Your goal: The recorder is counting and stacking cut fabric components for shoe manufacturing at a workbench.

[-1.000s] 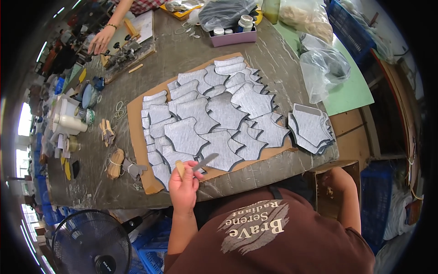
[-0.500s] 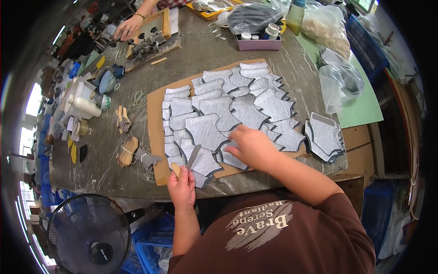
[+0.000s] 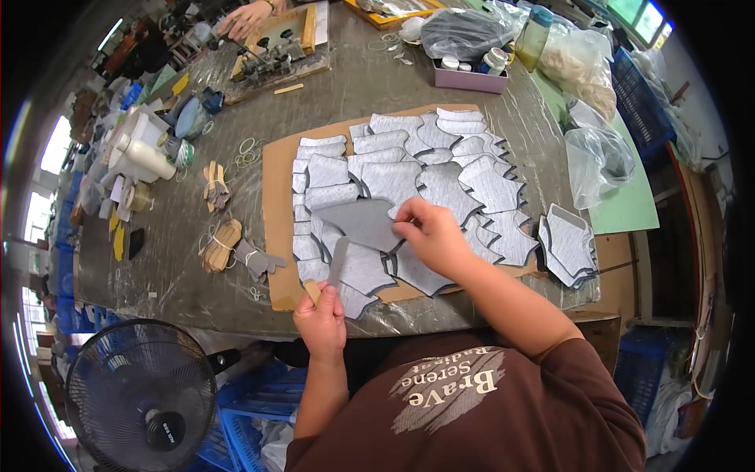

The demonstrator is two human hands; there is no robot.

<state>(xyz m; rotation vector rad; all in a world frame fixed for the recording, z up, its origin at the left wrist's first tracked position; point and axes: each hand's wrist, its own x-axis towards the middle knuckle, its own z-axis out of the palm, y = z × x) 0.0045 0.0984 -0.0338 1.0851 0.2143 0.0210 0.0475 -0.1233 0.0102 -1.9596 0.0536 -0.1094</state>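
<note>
My right hand (image 3: 431,236) pinches the right edge of a cut grey panel (image 3: 358,223), lifted at a tilt so its plain darker side shows. Beneath it, rows of overlapping light-grey cut panels (image 3: 448,193) with dark edges lie on a brown cardboard sheet (image 3: 277,189). Closed in my left hand (image 3: 321,329), just in front of the cardboard's near edge, are a narrow grey strip (image 3: 338,262) pointing up toward the lifted panel and a short tan strip (image 3: 312,292). The part of the strips inside my fist is hidden.
Bundles of tan strips (image 3: 221,244) and grey strips (image 3: 255,259) lie left of the cardboard. A small panel stack (image 3: 566,245) sits to its right. Behind are a purple box (image 3: 470,79) and a clamp frame (image 3: 275,59) near another person's hand (image 3: 245,19). A fan (image 3: 141,401) stands at lower left.
My right hand has taken hold of a panel and raised its edge, turning the darker side up. My left hand, still holding the strips, has shifted slightly. The view has moved a little.
</note>
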